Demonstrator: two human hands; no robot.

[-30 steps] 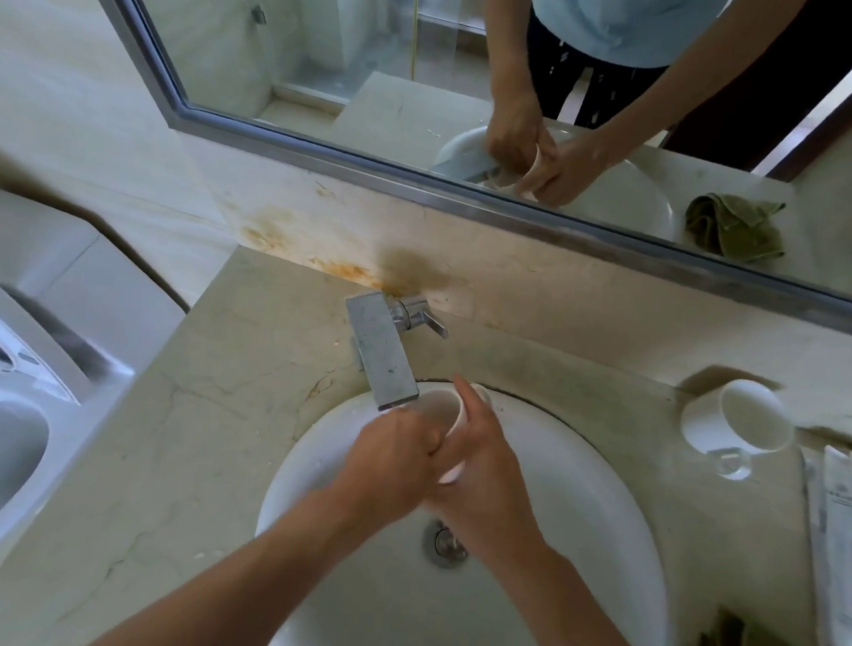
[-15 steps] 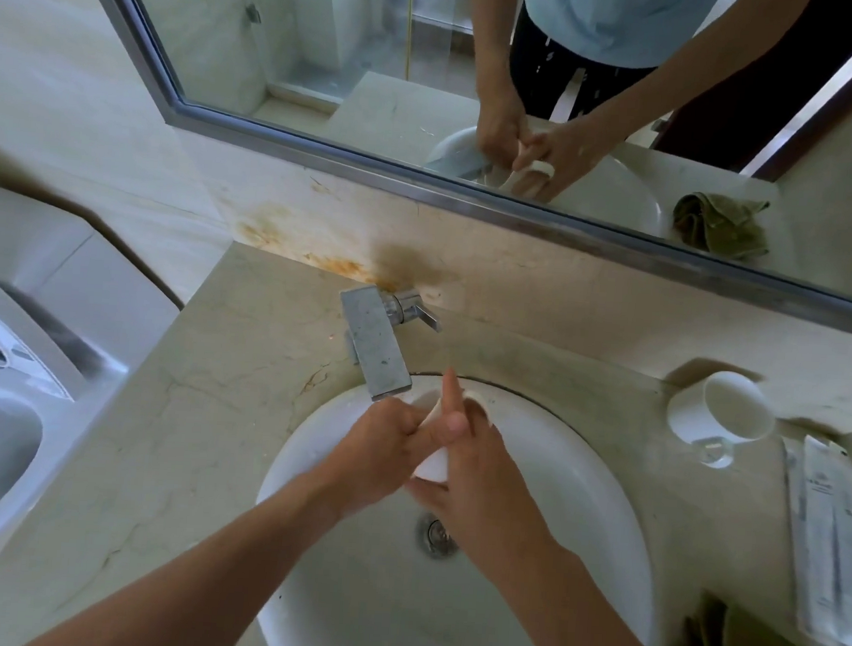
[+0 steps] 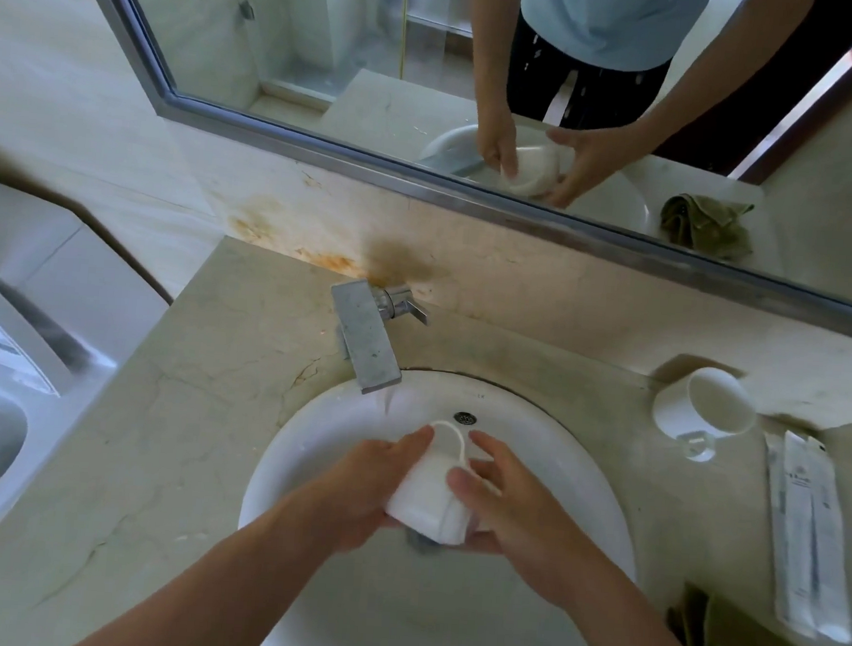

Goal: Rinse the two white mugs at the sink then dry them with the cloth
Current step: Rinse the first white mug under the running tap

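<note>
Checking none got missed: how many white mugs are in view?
2. One mug, gripped by the left hand and right hand over the sink; the other mug on the counter to its right. The mirror repeats the first.

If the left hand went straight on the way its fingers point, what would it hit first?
The left hand, holding the mug, points toward the back wall of the sink. It would likely meet that wall near the overflow hole, right of the faucet. Depth is hard to judge.
</note>
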